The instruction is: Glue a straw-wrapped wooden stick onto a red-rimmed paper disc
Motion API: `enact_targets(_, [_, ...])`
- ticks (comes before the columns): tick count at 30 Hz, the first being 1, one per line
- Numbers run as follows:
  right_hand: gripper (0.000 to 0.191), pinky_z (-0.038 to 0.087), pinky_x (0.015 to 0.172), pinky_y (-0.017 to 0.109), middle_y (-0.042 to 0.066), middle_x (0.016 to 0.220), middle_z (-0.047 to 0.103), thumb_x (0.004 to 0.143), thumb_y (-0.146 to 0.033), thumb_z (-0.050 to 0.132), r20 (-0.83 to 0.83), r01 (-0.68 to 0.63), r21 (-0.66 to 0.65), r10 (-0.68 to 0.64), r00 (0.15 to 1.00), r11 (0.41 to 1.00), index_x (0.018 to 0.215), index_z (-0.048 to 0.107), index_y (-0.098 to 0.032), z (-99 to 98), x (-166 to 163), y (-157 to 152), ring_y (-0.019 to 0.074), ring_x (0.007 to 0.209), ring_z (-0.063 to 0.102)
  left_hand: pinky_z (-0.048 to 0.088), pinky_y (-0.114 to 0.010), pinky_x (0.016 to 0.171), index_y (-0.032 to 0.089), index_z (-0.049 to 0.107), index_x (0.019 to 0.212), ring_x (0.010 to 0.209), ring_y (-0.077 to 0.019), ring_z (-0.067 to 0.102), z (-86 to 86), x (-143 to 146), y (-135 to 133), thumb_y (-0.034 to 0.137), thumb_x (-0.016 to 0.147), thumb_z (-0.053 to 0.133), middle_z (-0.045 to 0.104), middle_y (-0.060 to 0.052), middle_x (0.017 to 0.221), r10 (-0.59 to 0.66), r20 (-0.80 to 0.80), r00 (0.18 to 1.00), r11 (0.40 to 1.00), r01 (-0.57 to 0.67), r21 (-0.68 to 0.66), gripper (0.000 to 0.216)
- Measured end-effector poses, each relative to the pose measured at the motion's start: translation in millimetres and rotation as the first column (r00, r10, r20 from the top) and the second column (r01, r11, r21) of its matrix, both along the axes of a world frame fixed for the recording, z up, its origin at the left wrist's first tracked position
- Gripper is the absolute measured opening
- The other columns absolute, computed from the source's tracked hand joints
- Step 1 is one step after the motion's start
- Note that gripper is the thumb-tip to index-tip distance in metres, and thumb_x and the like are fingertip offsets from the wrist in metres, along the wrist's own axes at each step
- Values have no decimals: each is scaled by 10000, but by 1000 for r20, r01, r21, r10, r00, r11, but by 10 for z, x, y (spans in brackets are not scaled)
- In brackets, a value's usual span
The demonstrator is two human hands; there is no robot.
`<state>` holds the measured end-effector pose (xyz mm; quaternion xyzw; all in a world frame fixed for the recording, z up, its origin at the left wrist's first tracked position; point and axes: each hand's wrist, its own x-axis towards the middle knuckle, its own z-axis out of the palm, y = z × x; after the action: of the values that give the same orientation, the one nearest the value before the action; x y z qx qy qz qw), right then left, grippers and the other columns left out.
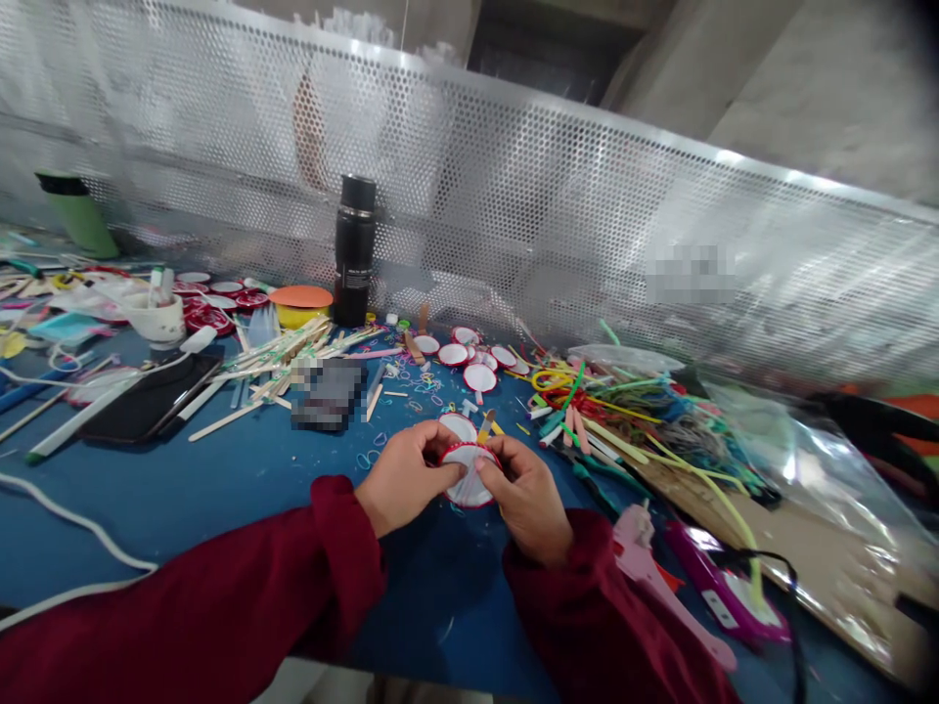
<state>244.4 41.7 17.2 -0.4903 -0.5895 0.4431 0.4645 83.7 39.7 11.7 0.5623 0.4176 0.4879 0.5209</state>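
Note:
Both hands hold a small round white disc with a red rim [469,479] above the blue table, close to its front. My left hand [411,471] grips the disc's left side, thumb on its face. From the right, my right hand [526,494] pinches the opposite side, its thumb also pressed on the white face. Just behind the held disc lies another white disc with a red edge [459,424]. A cluster of similar red-rimmed discs [480,377] rests farther back on the table.
A black bottle [356,252] stands by the perforated metal screen [528,186]. Wooden sticks [293,342], a phone [154,396] and a white cup [157,321] lie left. Right are pipe cleaners [660,420], pliers [593,484], a pink glue gun [660,587] and a purple device [723,582].

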Motion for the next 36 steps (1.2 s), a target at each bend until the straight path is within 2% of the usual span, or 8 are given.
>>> enact_targets(11, [232, 426, 525, 238, -25, 644, 586, 682, -389, 687, -3, 0, -28, 0, 1000, 1000, 765, 608, -187, -14, 1, -17, 115, 559, 496, 460, -240, 633, 166, 581, 856, 675, -111, 583, 34, -13, -17, 145, 668, 671, 642, 23, 767, -9, 7, 1000, 1000, 9, 3, 209])
enact_targets(20, [184, 410, 537, 240, -16, 662, 585, 726, -368, 648, 73, -13, 23, 11, 997, 1000, 766, 614, -192, -14, 10, -22, 121, 589, 486, 435, -218, 576, 177, 533, 849, 618, -90, 542, 2, -36, -6, 148, 667, 703, 597, 52, 721, -13, -9, 1000, 1000, 13, -14, 252])
enact_targets(27, [203, 428, 571, 249, -3, 701, 601, 750, -389, 647, 87, -13, 67, 7, 996, 998, 782, 629, -190, -49, 27, -5, 135, 636, 503, 435, -213, 573, 178, 518, 833, 610, -89, 535, 90, -47, -28, 167, 644, 723, 580, 61, 699, 29, -31, 999, 999, -31, -43, 279])
enact_targets(36, [209, 460, 612, 259, 2, 744, 618, 727, -384, 659, 22, -41, 89, 39, 999, 995, 794, 617, -190, -109, 18, 10, 147, 677, 535, 453, -232, 598, 180, 523, 860, 641, -108, 564, 58, -70, 8, 222, 635, 751, 595, 50, 725, 32, -18, 999, 997, -33, -74, 323])
